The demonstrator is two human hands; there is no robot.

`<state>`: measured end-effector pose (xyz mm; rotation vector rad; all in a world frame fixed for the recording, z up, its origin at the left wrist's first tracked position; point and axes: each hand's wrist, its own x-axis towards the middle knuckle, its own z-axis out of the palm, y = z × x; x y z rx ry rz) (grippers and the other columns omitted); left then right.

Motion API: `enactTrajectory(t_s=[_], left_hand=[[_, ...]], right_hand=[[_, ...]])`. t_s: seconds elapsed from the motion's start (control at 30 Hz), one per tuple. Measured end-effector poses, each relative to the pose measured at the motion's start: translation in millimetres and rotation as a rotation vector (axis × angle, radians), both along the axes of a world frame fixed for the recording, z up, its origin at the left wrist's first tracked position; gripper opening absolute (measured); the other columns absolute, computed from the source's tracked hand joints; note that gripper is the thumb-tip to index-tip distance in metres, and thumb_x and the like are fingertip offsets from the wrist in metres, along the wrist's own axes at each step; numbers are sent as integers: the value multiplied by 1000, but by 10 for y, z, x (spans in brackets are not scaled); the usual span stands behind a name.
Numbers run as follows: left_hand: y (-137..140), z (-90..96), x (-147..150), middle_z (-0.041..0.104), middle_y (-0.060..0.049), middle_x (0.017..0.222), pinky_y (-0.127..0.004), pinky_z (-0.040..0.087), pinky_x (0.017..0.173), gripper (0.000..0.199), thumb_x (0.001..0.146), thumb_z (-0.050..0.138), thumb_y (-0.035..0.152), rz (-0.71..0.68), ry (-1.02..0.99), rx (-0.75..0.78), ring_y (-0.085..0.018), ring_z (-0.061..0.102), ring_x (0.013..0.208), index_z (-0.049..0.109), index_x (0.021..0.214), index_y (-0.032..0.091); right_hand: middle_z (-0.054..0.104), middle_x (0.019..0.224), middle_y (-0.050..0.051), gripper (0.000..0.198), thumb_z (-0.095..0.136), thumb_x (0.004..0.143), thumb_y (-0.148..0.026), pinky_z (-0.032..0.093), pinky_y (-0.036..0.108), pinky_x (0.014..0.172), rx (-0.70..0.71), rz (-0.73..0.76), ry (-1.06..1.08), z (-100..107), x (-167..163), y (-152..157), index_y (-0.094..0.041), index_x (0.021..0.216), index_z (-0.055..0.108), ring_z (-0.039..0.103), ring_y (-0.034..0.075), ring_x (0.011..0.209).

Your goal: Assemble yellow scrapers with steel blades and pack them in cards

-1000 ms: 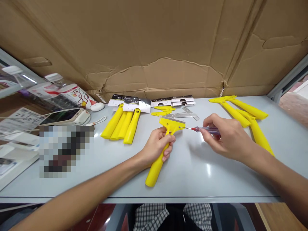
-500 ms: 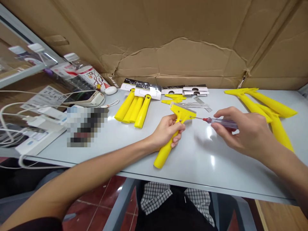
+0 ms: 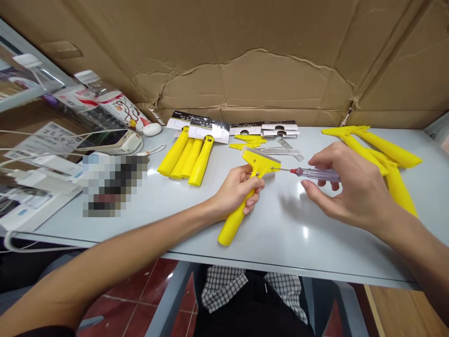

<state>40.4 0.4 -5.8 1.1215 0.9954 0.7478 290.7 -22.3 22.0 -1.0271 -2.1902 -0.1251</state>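
My left hand [image 3: 242, 189] is wrapped round the neck of a yellow scraper [image 3: 233, 224], its wide head pointing away from me and a thin metal blade [image 3: 261, 153] along the head's edge. A screw sits at the right side of that head, and the tip of a screwdriver [image 3: 317, 174] meets it. The clear purplish handle lies level within the loosely curled fingers of my right hand [image 3: 351, 187]; the thumb is spread off it. Behind the scraper lie loose metal blades [image 3: 287, 150] and small flat yellow pieces [image 3: 249, 142].
Several yellow handles [image 3: 201, 161] with black-and-white cards [image 3: 210, 128] lie left of centre. More yellow scraper bodies [image 3: 396, 147] are at the right. Cards [image 3: 279, 127] stand against the cardboard wall [image 3: 280, 84]. Power strips with cables [image 3: 38, 206], a phone [image 3: 105, 140] and bottles [image 3: 115, 103] crowd the left.
The whole view has shifted slightly, so things sit a little further left. My right thumb and fingers have spread somewhat around the screwdriver handle; its tip stays at the screw.
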Motion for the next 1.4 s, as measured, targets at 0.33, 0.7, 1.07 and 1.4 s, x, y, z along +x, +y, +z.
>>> enactTrajectory(t_s=[0.33,0.7,1.07,1.4], left_hand=[[-5,17,9,47,9,44,-20,34,30,18,78,68,26,6,9,-18,-8,39,29,50,80,23],[1,10,11,47,9,44,-20,34,30,19,79,68,26,2,7,-15,-8,38,29,50,81,23],[5,27,18,49,10,48,-20,34,29,23,76,71,26,8,2,-29,-7,40,29,49,81,22],[11,8,19,47,10,46,-19,34,29,19,76,69,25,30,2,-25,-6,38,29,50,78,22]], right_hand=[[53,47,-2,47,56,105,-49,31,33,48,46,-201,-116,-42,30,12,-23,66,58,49,15,42],[68,78,1,2,61,95,-21,47,29,59,-44,-18,-27,14,-15,-19,-22,94,62,63,15,61],[74,92,8,23,54,104,-35,45,31,55,13,-18,-144,-17,30,-20,-19,115,66,67,20,70],[66,107,8,27,52,99,-11,51,29,63,3,77,-83,-51,43,34,-23,117,68,62,16,75]])
